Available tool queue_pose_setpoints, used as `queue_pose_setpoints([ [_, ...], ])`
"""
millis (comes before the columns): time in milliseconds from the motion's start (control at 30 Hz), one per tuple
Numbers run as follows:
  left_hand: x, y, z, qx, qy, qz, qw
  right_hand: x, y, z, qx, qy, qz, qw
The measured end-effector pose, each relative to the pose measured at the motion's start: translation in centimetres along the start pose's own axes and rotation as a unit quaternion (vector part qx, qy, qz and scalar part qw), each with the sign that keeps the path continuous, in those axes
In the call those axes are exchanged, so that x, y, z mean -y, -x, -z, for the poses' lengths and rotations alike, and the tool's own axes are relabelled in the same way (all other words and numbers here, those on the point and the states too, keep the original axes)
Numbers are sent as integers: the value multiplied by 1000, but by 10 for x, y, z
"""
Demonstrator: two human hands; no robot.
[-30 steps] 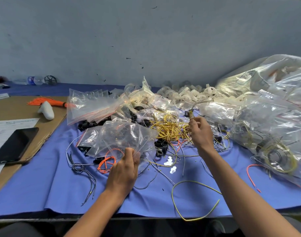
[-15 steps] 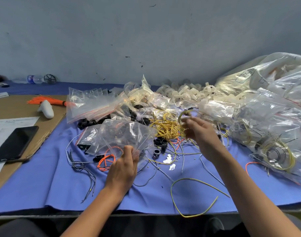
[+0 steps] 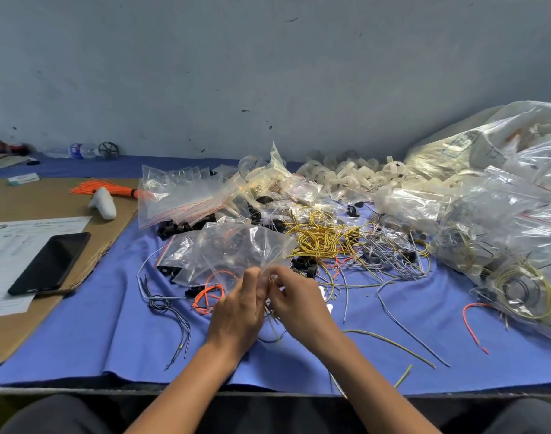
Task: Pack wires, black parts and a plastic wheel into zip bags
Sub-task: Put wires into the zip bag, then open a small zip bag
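The right hand (image 3: 299, 305) is no longer at the yellow wire pile (image 3: 318, 236) — it is now nearer and further left, pinching a thin wire (image 3: 272, 319). Its fingertips meet the left hand (image 3: 236, 311), which pinches the near edge of the zip bag (image 3: 236, 249).

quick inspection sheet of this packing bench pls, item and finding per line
surface: blue cloth, rumpled.
job's things: clear zip bag held up at the hands; yellow wire pile, black parts, white plastic wheels behind.
clutter: filled bags heaped right; phone, paper, white controller on cardboard left.
grippers: left hand grips the zip bag; right hand pinches thin wires at its mouth.
cables: loose grey wire, orange wire loops on the cloth.
surroundings: grey wall, water bottle.
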State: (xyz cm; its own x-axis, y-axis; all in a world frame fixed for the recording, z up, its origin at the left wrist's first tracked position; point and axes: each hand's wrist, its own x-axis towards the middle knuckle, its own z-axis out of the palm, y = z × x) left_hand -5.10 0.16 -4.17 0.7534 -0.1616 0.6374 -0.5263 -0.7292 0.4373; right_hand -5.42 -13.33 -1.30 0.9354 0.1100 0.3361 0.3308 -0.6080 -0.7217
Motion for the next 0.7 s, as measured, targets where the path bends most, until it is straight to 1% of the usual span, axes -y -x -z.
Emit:
queue_pose_setpoints([
  [33, -1, 0, 1, -3, 0, -1, 1000, 2, -6, -3, 12, -48, -18, 999],
  [67, -1, 0, 2, -3, 0, -5, 1000, 3, -12, -4, 23, -142, -48, 989],
  [100, -1, 0, 2, 1, 0, -10, 1000, 3, -17, -5, 31, -256, -78, 963],
  [133, -2, 0, 3, 5, -1, -16, 1000, 2, -22, -5, 39, -368, -108, 923],
  [167, -3, -1, 4, 9, -3, -20, 1000, 1, -26, -4, 49, -466, -137, 873],
  [200, -4, -1, 6, 9, -3, -22, 1000, -1, -32, -5, 63, -539, -163, 824],
  [233, -6, -2, 7, 6, -2, -23, 1000, -2, -38, -6, 84, -584, -181, 787],
  [267, -7, -2, 8, 2, 0, -25, 1000, -4, -45, -8, 112, -595, -191, 773],
  [367, -7, -1, 8, -4, 6, -27, 1000, 4, -61, -17, 181, -563, -188, 784],
  [433, -7, -1, 9, -4, 12, -23, 1000, 14, -67, -21, 202, -585, -207, 758],
  [467, -7, -1, 8, -5, 14, -23, 1000, 17, -69, -21, 207, -589, -217, 751],
  [500, -7, -1, 8, -10, 15, -24, 1000, 20, -70, -20, 214, -581, -223, 753],
  [600, -5, -1, 8, -21, 31, -28, 999, 24, -76, -20, 202, -519, -241, 795],
  [667, -4, 0, 6, -23, 40, -33, 998, 28, -82, -24, 156, -492, -251, 819],
  [700, -4, 1, 6, -22, 49, -28, 998, 30, -85, -24, 126, -498, -261, 817],
])
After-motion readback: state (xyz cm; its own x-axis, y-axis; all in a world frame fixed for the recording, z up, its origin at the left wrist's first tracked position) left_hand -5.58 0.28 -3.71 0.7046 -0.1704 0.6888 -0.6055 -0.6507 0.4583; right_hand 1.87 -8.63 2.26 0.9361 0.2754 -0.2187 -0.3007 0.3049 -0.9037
